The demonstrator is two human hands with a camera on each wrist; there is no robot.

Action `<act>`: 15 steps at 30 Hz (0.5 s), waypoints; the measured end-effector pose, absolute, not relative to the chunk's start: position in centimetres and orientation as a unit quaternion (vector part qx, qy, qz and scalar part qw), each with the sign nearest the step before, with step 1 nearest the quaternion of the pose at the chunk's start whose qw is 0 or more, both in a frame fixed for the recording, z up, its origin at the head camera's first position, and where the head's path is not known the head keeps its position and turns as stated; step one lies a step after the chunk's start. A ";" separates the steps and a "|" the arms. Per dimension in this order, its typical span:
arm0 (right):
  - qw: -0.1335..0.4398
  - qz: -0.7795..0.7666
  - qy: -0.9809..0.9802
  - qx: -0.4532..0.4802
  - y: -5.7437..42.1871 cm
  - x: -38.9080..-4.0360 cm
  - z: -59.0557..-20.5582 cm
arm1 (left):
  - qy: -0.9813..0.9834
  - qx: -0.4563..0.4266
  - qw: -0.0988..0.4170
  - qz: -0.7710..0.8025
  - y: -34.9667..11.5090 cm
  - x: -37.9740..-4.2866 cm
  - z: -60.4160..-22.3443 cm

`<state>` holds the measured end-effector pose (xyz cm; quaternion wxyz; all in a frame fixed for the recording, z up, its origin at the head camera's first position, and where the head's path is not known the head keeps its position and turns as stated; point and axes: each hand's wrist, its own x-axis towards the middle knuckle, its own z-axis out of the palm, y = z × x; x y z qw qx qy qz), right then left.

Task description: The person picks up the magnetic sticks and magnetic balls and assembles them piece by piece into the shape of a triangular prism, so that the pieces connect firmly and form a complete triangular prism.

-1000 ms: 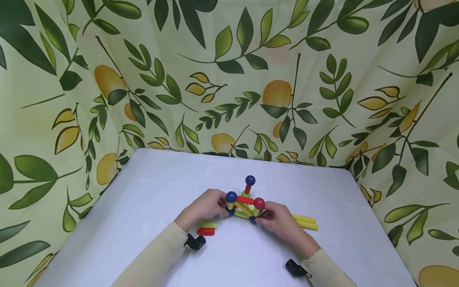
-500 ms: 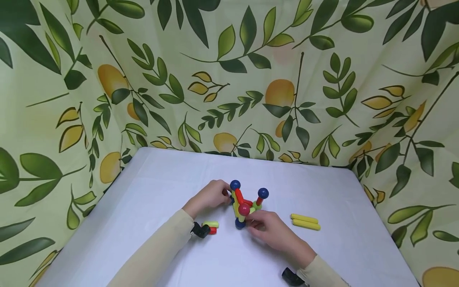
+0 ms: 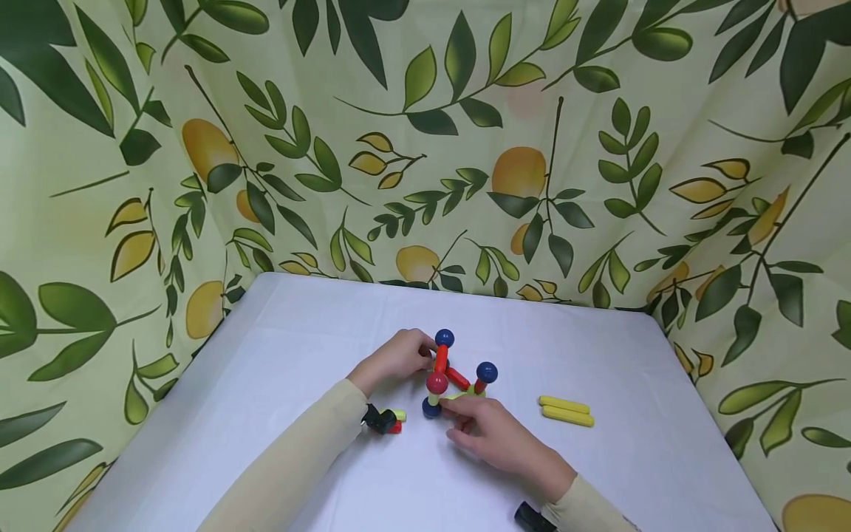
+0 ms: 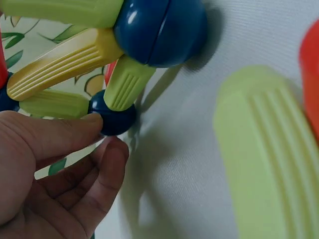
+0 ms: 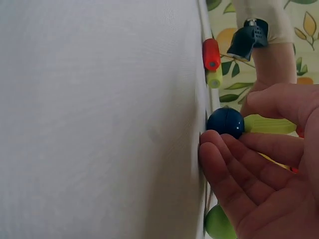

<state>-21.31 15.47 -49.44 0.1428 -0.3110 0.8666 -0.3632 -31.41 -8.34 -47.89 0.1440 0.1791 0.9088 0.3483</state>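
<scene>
A toy frame of coloured rods and balls stands on the table, with a red ball [image 3: 436, 383] on its near upright. Blue balls top its far upright [image 3: 445, 338] and its right upright [image 3: 487, 372]. My left hand [image 3: 404, 353] is at the far left corner; its thumb and a finger pinch a low blue ball [image 4: 114, 118]. Beside the near bottom blue ball [image 5: 226, 122], my right hand [image 3: 495, 432] touches the frame with its extended index finger. In the head view its thumb stands apart from the frame. A green ball [image 5: 220, 222] shows below that hand.
Two yellow rods [image 3: 565, 411] lie to the right of my right hand. A lime rod [image 4: 261, 144] and a red rod [image 5: 211, 54] lie near my left wrist, partly covered by its camera [image 3: 380, 420]. Patterned cloth [image 3: 425, 185] hangs behind the white table.
The frame has turned clockwise seen from above. Its red ball has come round from right to near left, and both hands have moved with it, the left farther away, the right leftward.
</scene>
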 end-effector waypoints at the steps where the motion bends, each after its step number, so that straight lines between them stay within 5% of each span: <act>1: 0.142 -0.363 0.866 -0.314 15.6 -21.2 -49.3 | 0.909 0.181 0.140 0.349 -8.4 -31.3 -47.9; 7: 0.121 -0.368 0.859 -0.335 19.5 -21.1 -47.2 | 0.894 0.201 0.130 0.379 -10.0 -28.6 -47.7; 15: -0.011 -0.280 0.937 -0.209 28.3 -24.2 -42.4 | 0.880 0.224 0.143 0.394 -10.6 -25.0 -48.2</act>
